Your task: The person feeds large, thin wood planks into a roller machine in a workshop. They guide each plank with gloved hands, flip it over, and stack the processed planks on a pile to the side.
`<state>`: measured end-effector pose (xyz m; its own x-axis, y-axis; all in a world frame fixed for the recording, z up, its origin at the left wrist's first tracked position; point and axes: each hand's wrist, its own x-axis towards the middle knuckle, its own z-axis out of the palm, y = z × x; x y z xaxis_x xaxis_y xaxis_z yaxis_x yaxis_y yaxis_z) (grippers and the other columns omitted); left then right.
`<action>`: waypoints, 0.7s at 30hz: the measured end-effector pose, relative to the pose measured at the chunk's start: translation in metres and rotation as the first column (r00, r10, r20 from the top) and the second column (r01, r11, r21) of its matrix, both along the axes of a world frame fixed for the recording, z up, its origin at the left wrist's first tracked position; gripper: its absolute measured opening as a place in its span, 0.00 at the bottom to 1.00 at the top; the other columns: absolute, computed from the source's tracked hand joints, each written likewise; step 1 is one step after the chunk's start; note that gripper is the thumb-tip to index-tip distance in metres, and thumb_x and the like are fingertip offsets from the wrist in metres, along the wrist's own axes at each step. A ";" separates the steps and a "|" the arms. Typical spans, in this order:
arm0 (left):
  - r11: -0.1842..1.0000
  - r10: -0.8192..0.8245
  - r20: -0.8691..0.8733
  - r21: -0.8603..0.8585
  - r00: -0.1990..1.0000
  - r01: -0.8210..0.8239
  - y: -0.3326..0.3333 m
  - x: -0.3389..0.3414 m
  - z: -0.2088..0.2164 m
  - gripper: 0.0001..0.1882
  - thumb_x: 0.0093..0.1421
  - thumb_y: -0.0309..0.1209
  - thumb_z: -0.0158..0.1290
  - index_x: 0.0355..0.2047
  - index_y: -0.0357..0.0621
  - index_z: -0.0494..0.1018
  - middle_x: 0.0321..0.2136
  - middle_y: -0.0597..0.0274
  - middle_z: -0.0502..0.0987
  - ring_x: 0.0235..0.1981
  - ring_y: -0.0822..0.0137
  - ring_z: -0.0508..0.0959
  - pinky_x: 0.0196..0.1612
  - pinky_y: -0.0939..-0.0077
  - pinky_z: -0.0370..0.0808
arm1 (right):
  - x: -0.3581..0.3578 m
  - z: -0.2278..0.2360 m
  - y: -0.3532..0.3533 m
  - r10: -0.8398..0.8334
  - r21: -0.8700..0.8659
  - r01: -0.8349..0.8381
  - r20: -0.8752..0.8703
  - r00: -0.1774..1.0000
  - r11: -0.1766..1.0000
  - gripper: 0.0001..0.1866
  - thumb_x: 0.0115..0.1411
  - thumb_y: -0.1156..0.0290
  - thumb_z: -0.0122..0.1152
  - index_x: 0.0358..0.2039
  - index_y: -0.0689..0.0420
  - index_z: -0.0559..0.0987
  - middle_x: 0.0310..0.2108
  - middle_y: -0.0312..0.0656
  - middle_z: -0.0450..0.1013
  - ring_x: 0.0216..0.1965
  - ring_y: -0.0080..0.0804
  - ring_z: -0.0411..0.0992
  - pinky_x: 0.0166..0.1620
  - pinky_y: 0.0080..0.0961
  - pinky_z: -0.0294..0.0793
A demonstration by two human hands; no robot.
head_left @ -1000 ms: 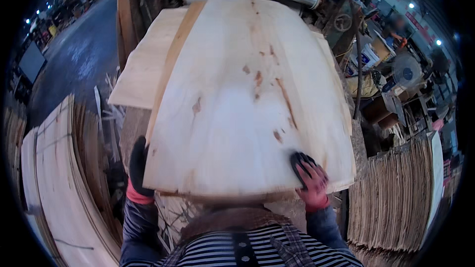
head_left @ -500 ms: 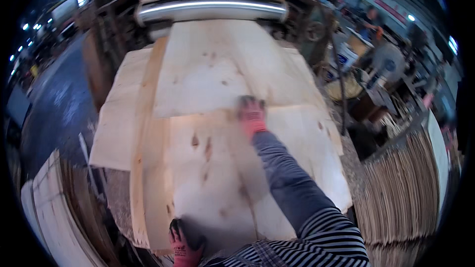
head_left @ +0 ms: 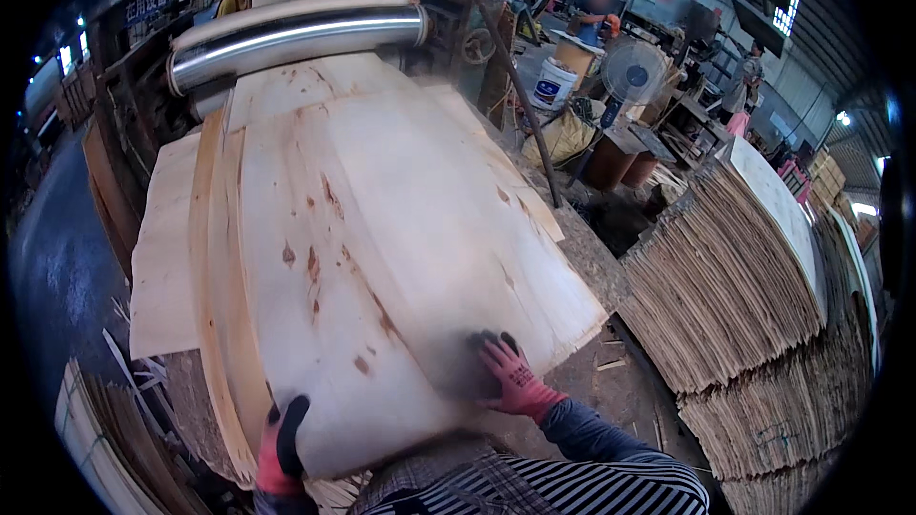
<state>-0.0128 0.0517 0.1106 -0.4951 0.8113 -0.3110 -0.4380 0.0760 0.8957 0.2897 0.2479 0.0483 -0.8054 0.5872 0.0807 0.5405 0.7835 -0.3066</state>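
A wide pale wood veneer sheet (head_left: 382, 200) with brown knots and streaks stretches from near my body toward a shiny metal roller (head_left: 296, 43). My left hand (head_left: 280, 448), in a pink glove with black fingertips, grips the sheet's near left corner, its fingers partly hidden. My right hand (head_left: 513, 380), gloved alike, lies palm down with fingers spread on the near right part of the sheet. Narrow yellowish veneer strips (head_left: 218, 277) and a further pale sheet (head_left: 164, 238) show along the left side.
Tall veneer stacks (head_left: 735, 277) stand at right, and another stack (head_left: 105, 448) at lower left. A slanted pole (head_left: 520, 86), a fan (head_left: 634, 72), a white bucket (head_left: 553, 84) and a sack (head_left: 561, 138) are beyond the table's right side. People work in the background.
My right hand has come back from mid-sheet to the near right. A broad sheet now covers the seam seen earlier. My left hand stays near the left corner; the view has turned right.
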 end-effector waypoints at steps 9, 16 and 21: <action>0.991 0.086 0.007 -0.108 0.996 -0.085 -0.074 0.019 0.042 0.16 0.52 0.31 0.50 0.40 0.35 0.68 0.31 0.58 0.74 0.34 0.66 0.75 0.40 0.74 0.72 | 0.032 0.032 -0.067 -0.039 0.244 0.109 -0.274 0.961 0.964 0.30 0.36 0.58 0.64 0.41 0.58 0.71 0.44 0.47 0.65 0.52 0.48 0.58 0.57 0.49 0.51; 0.939 0.341 0.246 -0.134 0.907 -0.317 -0.133 0.038 0.056 0.25 0.54 0.35 0.48 0.50 0.33 0.60 0.44 0.49 0.67 0.43 0.60 0.70 0.46 0.67 0.69 | 0.014 0.060 -0.074 0.173 0.052 -0.165 -0.266 0.948 0.985 0.34 0.34 0.57 0.64 0.45 0.58 0.69 0.47 0.50 0.64 0.51 0.51 0.60 0.54 0.50 0.56; 0.927 0.371 0.305 -0.073 0.877 -0.367 -0.111 0.025 0.063 0.24 0.55 0.33 0.46 0.50 0.33 0.60 0.45 0.47 0.67 0.44 0.59 0.71 0.46 0.66 0.70 | 0.050 0.034 -0.066 0.282 -0.014 -0.292 -0.223 0.933 0.956 0.37 0.36 0.55 0.65 0.46 0.60 0.65 0.50 0.56 0.59 0.51 0.58 0.58 0.52 0.57 0.52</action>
<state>0.0124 -0.0598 0.1740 -0.6357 0.5833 -0.5056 -0.6896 -0.1350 0.7115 0.3396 0.1816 0.0827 -0.9063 0.3409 0.2497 0.2114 0.8774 -0.4307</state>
